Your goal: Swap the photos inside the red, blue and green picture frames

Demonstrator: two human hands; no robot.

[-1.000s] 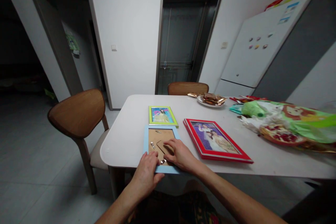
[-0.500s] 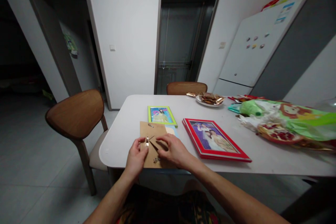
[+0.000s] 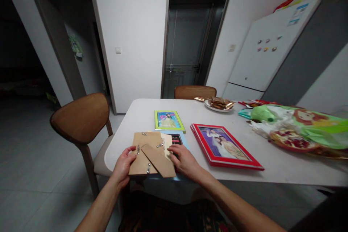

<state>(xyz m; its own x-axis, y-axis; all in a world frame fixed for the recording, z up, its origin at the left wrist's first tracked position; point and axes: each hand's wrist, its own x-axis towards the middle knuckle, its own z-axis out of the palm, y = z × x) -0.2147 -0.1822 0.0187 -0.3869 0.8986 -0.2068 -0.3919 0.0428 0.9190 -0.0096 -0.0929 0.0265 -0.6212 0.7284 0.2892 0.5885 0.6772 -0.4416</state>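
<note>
Left hand (image 3: 123,166) grips the left edge of a brown cardboard photo-frame backing board (image 3: 143,154), fingers curled under and thumb on top, so it is held lifted at the near left. The board has small silver metal clips (image 3: 148,168) and a tilted brown cardboard easel strut (image 3: 157,160) across its near side. Right hand (image 3: 185,160) is at the board's right edge, fingers (image 3: 172,148) stretched out and touching it; cannot tell if they are gripping or just resting. The board partly covers a light blue rectangular photo frame (image 3: 181,138) lying face-down or open on the worktop (image 3: 136,123), dark inside visible at right, details unclear.

White rounded worktop. Far of the board is a small lime-green photo frame (image 3: 170,121) with a picture. To the right lies a larger red photo frame (image 3: 223,145) with a picture of two people. Far right: a white plate of gold-wrapped snacks (image 3: 219,104) and a green plastic bag (image 3: 299,123) beside a round red-and-cream item (image 3: 292,140). Brown wooden chairs (image 3: 80,117) stand left and far. White fridge (image 3: 272,47) with magnets at far right.
</note>
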